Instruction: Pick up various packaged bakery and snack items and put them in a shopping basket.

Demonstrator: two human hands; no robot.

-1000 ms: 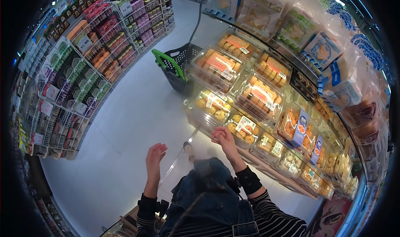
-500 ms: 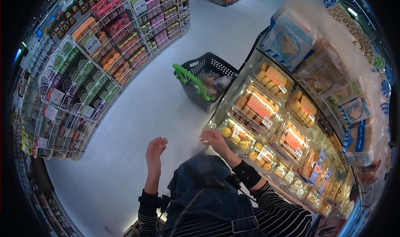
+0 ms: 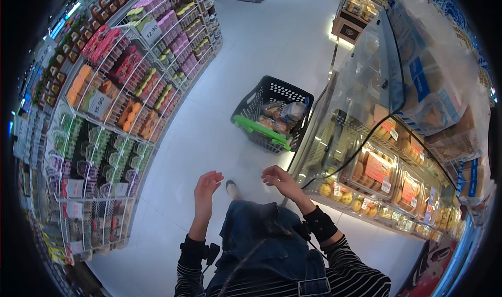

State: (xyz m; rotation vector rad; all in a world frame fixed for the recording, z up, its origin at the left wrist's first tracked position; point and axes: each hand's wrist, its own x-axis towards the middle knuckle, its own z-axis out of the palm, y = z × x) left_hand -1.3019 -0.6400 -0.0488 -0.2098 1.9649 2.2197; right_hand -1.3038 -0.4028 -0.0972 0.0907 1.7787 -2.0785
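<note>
Left hand (image 3: 208, 184) and right hand (image 3: 278, 179) sit empty below centre; the mid-frame basket (image 3: 286, 91) should lift steadiest by its green handle (image 3: 261, 132).

Count shows one left hand (image 3: 208, 182), one right hand (image 3: 278, 178); two black cuffs (image 3: 320, 223); one shoe (image 3: 232, 190); one black basket (image 3: 250, 106), one green handle (image 3: 261, 132), packs (image 3: 277, 120) inside too jumbled to count; one metal buckle (image 3: 314, 281); four clear boxes (image 3: 361, 177) bear orange labels (image 3: 377, 164)

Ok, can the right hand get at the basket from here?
Probably yes, perhaps with a step or a bend: the right hand looks empty, and nothing shows between it and the green handle on the near side of the basket.
</note>
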